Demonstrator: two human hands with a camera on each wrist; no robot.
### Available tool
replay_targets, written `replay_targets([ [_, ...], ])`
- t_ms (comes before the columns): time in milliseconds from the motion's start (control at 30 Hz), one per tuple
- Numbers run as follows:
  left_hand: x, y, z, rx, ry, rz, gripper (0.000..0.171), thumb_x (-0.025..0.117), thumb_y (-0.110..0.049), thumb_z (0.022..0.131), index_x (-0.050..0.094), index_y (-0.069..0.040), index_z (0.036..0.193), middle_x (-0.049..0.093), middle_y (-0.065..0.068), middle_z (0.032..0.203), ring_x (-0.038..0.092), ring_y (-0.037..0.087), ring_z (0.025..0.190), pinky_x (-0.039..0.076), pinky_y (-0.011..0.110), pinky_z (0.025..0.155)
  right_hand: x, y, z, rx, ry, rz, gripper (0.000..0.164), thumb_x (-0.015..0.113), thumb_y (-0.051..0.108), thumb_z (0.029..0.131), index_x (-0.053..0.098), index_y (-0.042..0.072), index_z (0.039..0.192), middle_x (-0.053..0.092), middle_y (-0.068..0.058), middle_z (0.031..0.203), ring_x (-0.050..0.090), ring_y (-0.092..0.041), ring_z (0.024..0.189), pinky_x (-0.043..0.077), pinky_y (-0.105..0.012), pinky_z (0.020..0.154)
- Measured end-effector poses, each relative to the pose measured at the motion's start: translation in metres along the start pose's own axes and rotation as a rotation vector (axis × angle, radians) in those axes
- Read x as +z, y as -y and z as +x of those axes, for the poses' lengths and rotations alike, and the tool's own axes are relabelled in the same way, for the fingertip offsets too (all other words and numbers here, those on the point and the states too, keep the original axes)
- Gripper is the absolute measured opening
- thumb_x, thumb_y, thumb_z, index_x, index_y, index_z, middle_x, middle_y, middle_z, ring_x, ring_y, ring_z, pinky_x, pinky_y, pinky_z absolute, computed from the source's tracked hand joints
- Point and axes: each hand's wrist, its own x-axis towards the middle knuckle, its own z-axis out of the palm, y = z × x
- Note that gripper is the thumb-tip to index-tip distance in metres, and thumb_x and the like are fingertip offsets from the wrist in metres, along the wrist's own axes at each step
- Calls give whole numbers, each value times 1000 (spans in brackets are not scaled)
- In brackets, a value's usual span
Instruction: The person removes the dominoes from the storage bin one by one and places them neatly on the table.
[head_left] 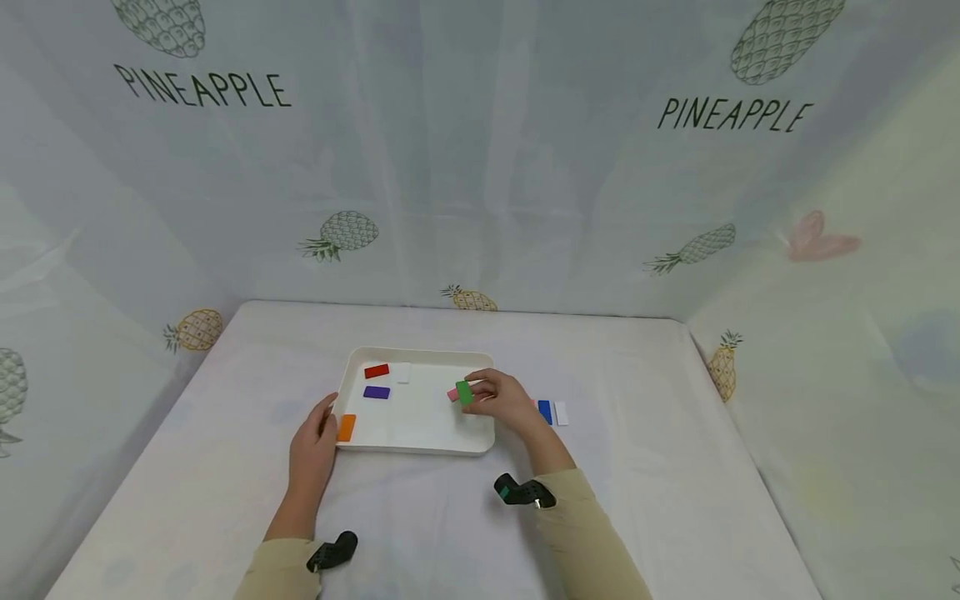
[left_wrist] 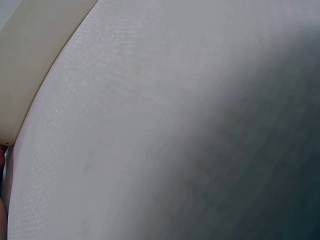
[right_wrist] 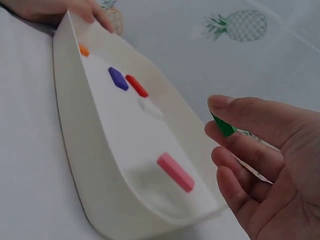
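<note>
My right hand pinches a small green block between thumb and index finger, above the right end of a white tray. Beneath it a pink block lies in the tray. At the tray's left end, my left hand holds the rim, thumb on the near side. Inside that end are an orange block, a purple block, a red block and a white block. The left wrist view shows mostly tablecloth, with the tray's outer wall at its edge.
Right of the tray, a blue block and another white block lie on the table, with a bit of pink beside them, partly hidden by the right hand. A pineapple-print curtain hangs behind the table.
</note>
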Motion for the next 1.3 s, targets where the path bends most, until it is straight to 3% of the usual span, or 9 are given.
replay_targets([
  [233,1,1,1,-3,6,8,44,36,-28,104,46,-16,145,56,16,130,51,31,109,43,50,98,-28,-13,-15,14,-42,-8,51,83,3,74,64,4,121,68,-5,96,61,-21,90,50,-28,70],
  [433,0,-1,5,24,6,-6,44,36,-27,104,46,-15,146,55,17,132,52,32,113,42,51,99,-54,-24,-22,55,-144,-25,50,82,8,77,65,10,123,68,-4,102,59,-21,89,51,-30,66],
  [800,2,-2,7,31,10,-6,44,37,-25,104,47,-14,145,57,17,130,53,31,110,44,50,97,-92,-47,-45,55,-274,-109,53,81,15,80,61,10,129,60,-12,124,54,-30,112,47,-46,94],
  [1067,3,2,7,18,7,-5,44,37,-26,104,46,-16,146,57,16,131,52,30,110,44,49,97,-106,-67,-56,132,-324,-83,55,81,19,79,61,13,130,50,-14,138,43,-36,129,38,-51,105],
  [1300,2,2,5,11,6,-6,44,37,-25,104,46,-15,146,56,16,132,52,31,112,43,51,98,-113,-80,-65,148,-335,-84,57,80,16,80,59,8,132,52,-17,137,42,-36,127,35,-50,107],
])
